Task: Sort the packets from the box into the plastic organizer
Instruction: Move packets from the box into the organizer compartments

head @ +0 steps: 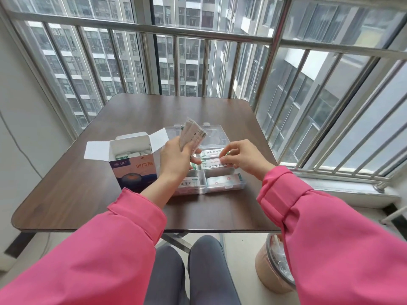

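- Our left hand (176, 156) grips a fan of packets (192, 134) above the plastic organizer (222, 187), hiding its left compartments.
- Our right hand (243, 156) pinches one packet (212, 165) in a rear compartment.
- The box (134, 170) stands open on the surface (88, 172); its contents are hard to make out.

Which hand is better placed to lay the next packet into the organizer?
Right. The right hand already pinches a single white packet over the clear plastic organizer, in its far right compartment. The left hand grips a fanned stack of packets beside the open cardboard box.
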Demonstrator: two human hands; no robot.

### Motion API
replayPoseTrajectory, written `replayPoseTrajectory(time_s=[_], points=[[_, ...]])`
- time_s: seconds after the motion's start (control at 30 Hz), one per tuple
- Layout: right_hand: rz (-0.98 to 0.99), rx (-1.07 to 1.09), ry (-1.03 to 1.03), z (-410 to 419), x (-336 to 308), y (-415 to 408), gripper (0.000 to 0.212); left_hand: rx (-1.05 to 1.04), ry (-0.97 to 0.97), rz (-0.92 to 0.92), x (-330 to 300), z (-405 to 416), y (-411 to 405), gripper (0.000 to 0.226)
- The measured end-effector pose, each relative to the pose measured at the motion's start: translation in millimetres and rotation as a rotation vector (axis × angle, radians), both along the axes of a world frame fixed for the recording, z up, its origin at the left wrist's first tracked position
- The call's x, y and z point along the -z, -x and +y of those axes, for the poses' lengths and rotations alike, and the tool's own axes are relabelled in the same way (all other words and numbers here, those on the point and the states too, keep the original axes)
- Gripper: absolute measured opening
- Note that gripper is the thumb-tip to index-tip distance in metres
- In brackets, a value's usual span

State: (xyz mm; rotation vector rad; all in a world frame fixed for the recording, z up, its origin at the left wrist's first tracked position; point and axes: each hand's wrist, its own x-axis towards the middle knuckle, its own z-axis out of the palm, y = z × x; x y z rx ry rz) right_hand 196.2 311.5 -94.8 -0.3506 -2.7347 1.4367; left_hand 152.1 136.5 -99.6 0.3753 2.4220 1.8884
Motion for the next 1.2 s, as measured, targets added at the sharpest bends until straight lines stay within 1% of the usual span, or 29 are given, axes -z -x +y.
replayPoseTrajectory(time_s=[0.1,0.2,0.33,0.43,0.57,0.77,0.83,0.9,1.0,1.07,1.13,1.2], points=[[0.038,0.014,-0.239,-2.5,1.9,1.4,0.007,-0.010,-0.010,-0.001,-1.1,-0.4,0.0,0.011],[0.056,0.018,-0.324,-3.9,4.0,0.8,0.008,0.004,0.066,0.033,-0.7,-1.1,0.0,0.011],[0.048,0.011,-0.361,-3.8,6.2,0.7,0.006,0.162,0.316,0.108,0.2,-0.8,-4.4,0.012],[0.046,0.013,-0.374,-3.1,7.6,1.8,0.006,0.205,0.463,0.158,0.9,0.5,-8.0,0.013],[0.047,0.002,-0.397,-2.6,9.9,2.3,0.005,0.187,0.533,0.159,1.0,2.5,-7.3,0.017],[0.039,0.025,-0.433,0.1,11.7,2.6,0.013,0.243,0.610,0.163,-5.1,15.9,-9.9,0.016],[0.033,0.018,-0.440,-0.2,11.9,2.9,0.012,0.238,0.611,0.156,-5.4,18.5,-8.7,0.015],[0.028,0.009,-0.448,-1.8,12.6,4.1,0.010,0.221,0.566,0.134,-4.4,17.4,-6.8,0.015],[0.026,0.015,-0.455,-4.3,11.6,3.2,0.007,0.182,0.404,0.055,-3.5,13.6,-3.8,0.017],[0.010,0.019,-0.480,-5.0,10.7,1.4,0.003,0.164,0.237,-0.043,-5.2,10.3,-3.5,0.015],[0.008,0.034,-0.508,-4.1,10.3,-0.1,0.001,0.194,0.027,-0.184,-8.2,6.7,-5.3,0.016],[0.074,0.081,-0.506,-3.5,7.0,-0.4,0.007,0.224,-0.124,-0.289,-11.1,3.4,-7.3,0.017]])
